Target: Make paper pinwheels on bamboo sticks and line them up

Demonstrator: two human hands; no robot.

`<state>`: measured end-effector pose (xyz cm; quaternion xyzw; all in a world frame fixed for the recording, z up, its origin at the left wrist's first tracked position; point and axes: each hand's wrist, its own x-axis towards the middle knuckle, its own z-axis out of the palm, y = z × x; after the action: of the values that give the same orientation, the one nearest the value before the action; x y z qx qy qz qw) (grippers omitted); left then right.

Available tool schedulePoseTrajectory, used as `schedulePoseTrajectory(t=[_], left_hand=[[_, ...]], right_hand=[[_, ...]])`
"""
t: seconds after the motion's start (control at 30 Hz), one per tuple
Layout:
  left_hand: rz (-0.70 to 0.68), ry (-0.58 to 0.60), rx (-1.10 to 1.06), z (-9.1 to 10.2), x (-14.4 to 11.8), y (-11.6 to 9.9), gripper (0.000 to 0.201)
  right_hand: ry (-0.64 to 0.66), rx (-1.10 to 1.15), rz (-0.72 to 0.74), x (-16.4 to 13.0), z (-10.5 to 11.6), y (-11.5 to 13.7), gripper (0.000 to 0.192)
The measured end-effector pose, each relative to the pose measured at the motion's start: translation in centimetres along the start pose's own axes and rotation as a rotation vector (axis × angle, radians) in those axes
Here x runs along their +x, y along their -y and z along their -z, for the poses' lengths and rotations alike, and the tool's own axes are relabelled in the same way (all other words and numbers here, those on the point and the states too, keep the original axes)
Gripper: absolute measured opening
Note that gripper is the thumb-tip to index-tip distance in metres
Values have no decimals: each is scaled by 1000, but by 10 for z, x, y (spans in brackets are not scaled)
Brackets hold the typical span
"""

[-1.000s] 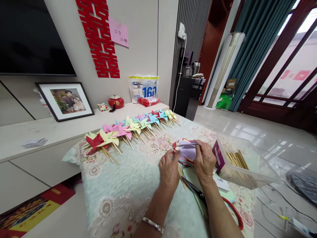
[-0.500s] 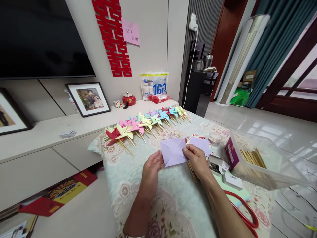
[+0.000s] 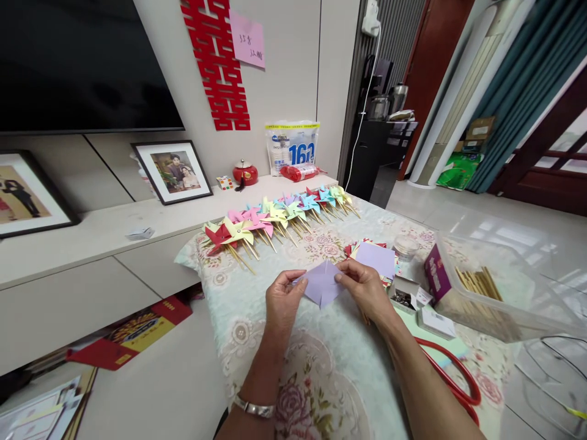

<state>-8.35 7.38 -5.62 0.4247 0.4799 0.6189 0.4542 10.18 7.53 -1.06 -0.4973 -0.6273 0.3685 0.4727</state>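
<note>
Where the two hands meet above the cloth (image 3: 275, 366), a lilac paper (image 3: 321, 286) is held between them, just off the surface, near the middle of the table. The left hand (image 3: 282, 299) pinches the paper's left corner between thumb and forefinger; the right hand (image 3: 364, 290) pinches its right edge likewise, the other fingers curled. The paper is thin, matt and smooth, creased along a centre line, with a notch at its far edge and a point at its near edge. Its long axis runs left to right, and the point aims toward the person.

The cloth is pale, textured and printed with flowers. Just right of the paper lies a stack (image 3: 378, 256) of coloured sheets, lilac on top. Along the far edge stands a row of paper pinwheels (image 3: 279, 214) in red, yellow, pink, blue and green, on thin wooden sticks that slant near and right. At right, a clear plastic box (image 3: 499, 287) holds more sticks (image 3: 479, 282). A small open carton (image 3: 403, 296) sits between the stack and the box. Red scissors (image 3: 452, 379) lie near the right forearm.
</note>
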Motion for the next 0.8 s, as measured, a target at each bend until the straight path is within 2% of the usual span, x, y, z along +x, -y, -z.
schedulePoseTrajectory(t=[0.13,0.2,0.3,0.4,0.57,0.7,0.8], left_hand=[[-63,-34,24,1,-3,-6,20],[-142,-37,44,1,-3,-8,14],[-269,1,207,4,-3,-9,11],[-324,61,499,8,-5,-8,23],[-310,155,832,11,-10,-8,32],[-266,200,912,10,-12,-12,19],[-192,191,948,8,-13,-16,8]], right_hand=[[-48,-45,90,-2,0,4,13],[-48,-109,174,-2,0,3,13],[39,-269,267,-2,-1,1,18],[171,-435,238,-3,-3,-1,22],[311,-539,181,-5,-6,2,23],[335,-491,158,-6,-7,2,22],[322,-507,94,-6,-8,-2,26]])
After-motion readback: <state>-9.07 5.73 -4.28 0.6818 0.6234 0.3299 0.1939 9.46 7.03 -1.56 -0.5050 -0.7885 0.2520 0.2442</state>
